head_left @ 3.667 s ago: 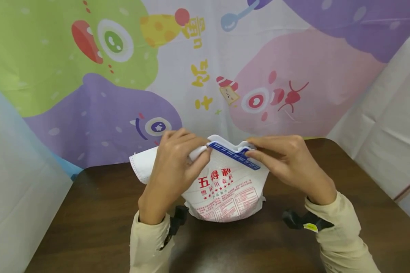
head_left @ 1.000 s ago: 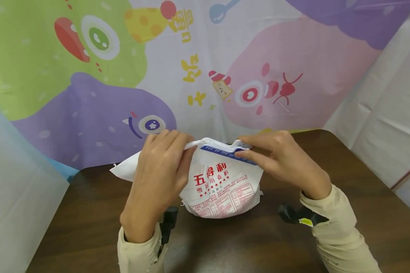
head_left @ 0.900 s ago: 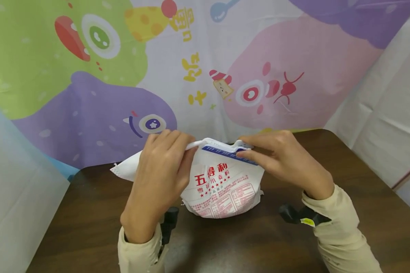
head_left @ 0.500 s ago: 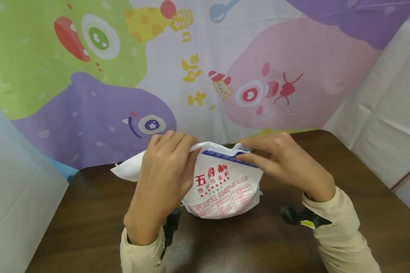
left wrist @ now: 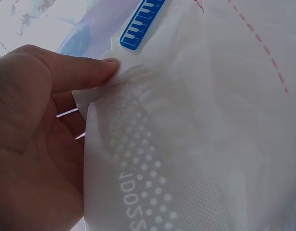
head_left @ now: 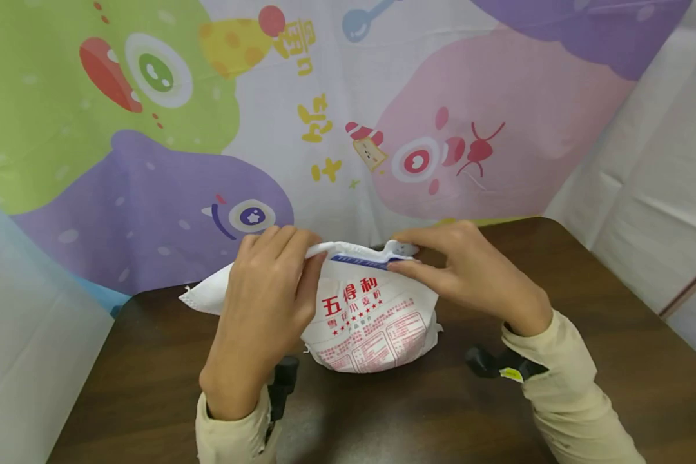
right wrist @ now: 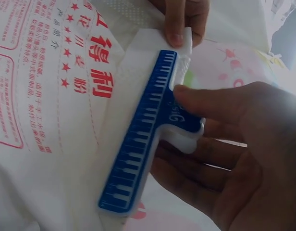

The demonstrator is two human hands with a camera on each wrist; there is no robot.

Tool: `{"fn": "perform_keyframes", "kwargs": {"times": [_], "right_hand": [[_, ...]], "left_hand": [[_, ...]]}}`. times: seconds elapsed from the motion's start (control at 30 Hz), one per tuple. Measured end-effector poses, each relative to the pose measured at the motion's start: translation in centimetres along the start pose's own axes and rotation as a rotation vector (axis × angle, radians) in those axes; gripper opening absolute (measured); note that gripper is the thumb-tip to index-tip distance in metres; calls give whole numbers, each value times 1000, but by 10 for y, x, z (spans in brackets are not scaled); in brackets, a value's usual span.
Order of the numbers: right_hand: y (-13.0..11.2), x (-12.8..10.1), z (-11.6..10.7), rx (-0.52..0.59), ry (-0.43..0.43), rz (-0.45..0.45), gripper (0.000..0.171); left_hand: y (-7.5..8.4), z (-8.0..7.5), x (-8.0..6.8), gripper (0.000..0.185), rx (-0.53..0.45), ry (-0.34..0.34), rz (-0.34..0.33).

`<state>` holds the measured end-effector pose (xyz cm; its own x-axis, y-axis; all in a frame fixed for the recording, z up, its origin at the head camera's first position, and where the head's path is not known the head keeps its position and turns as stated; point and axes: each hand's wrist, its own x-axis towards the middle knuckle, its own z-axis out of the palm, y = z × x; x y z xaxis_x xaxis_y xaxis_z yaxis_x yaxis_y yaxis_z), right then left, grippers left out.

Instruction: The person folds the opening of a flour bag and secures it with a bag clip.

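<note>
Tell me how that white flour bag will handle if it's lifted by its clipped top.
The bag looks floppy: its top folds and creases under the left hand. Its bulging, sagging bottom suggests weight, so it would likely hang and swing. The blue clip, gripped by the right hand, may slip off.

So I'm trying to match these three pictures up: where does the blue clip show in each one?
Head: clip at centre, a thin blue strip along the bag's folded top, between the two hands.
Left wrist: top centre, only one end shows.
Right wrist: centre, full length running diagonally, right hand pinching it.
Shared landmark: the clip's white piano-key print.
</note>
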<state>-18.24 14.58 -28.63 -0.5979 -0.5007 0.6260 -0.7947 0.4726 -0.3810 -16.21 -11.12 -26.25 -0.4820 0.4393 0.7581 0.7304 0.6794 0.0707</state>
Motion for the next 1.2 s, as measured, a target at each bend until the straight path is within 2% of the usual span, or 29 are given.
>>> {"fn": "perform_keyframes", "kwargs": {"times": [0.23,0.3,0.47,0.6,0.8,1.0,1.2], "right_hand": [[0,-2,-6,15,-37,43,35],[0,-2,-7,20,-38,43,34],[2,-1,-4,28,-11,-20,27],[2,-1,0,58,14,-60,29],[3,-1,4,91,40,-17,32],[4,1,8,93,87,-18,32],[4,2,6,79,43,29,27]], "left_hand": [[-1,0,-1,5,-20,-2,-13],[-2,0,-1,5,-17,-3,-16],[-2,0,-1,6,1,-9,-20],[-3,-1,-2,5,19,-12,-24],[-4,-3,-2,5,34,-14,-32],[-4,-2,0,5,57,1,-46],[-6,1,0,5,34,24,-63]]}}
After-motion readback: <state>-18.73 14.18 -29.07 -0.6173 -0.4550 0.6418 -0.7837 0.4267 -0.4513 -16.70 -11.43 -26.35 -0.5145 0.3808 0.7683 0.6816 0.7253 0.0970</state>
